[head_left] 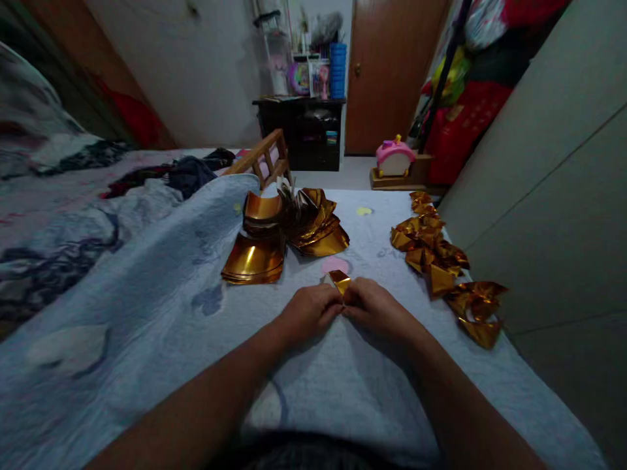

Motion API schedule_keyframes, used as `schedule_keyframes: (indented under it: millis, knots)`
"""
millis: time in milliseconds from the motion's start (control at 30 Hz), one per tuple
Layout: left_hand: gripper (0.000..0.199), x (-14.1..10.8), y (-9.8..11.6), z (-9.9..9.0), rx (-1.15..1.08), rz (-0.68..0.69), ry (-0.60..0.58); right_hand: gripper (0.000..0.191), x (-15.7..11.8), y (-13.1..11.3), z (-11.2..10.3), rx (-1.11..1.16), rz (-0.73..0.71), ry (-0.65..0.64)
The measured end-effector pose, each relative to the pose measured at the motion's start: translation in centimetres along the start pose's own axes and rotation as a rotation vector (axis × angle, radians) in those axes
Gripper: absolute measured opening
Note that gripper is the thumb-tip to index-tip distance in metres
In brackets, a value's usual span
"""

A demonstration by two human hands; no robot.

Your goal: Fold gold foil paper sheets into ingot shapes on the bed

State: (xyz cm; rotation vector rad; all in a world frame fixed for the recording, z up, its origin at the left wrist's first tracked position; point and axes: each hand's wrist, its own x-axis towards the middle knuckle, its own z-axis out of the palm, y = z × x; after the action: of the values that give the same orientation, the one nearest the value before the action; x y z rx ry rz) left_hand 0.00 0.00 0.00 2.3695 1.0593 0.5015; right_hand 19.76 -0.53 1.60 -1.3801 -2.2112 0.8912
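Note:
Between my two hands is a small piece of gold foil paper (pixel 339 280), partly bent, with a pale side showing at its left edge. My left hand (pixel 309 314) pinches it from the left. From the right, my right hand (pixel 375 307) grips the same piece, and the fingertips of both hands meet at its near end. Beyond my left hand lie stacks of flat gold foil sheets (pixel 257 258), with more fanned sheets (pixel 321 228) beside them. Off to the right, folded gold foil pieces (pixel 435 251) lie in a loose row.
A light blue patterned sheet (pixel 294 391) covers the surface under my hands. Rumpled clothes (pixel 181 176) lie at the left. A wooden rail (pixel 264 156) stands behind the stacks. A pale cabinet (pixel 553 196) borders the right side. A pink toy (pixel 394 158) sits past the far edge.

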Motion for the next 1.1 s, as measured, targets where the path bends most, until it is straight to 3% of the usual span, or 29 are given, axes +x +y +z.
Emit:
schedule_keyframes:
  millis: [367,1100]
  knots:
    - [0.01,0.23,0.09,-0.11,-0.04,-0.029,-0.004,0.011,-0.15,0.4,0.41,-0.039,-0.038,0.01]
    - [0.006,0.59,0.52,0.02,-0.043,-0.091,0.015,0.011,-0.18,-0.26,0.19,-0.083,0.018,0.036]
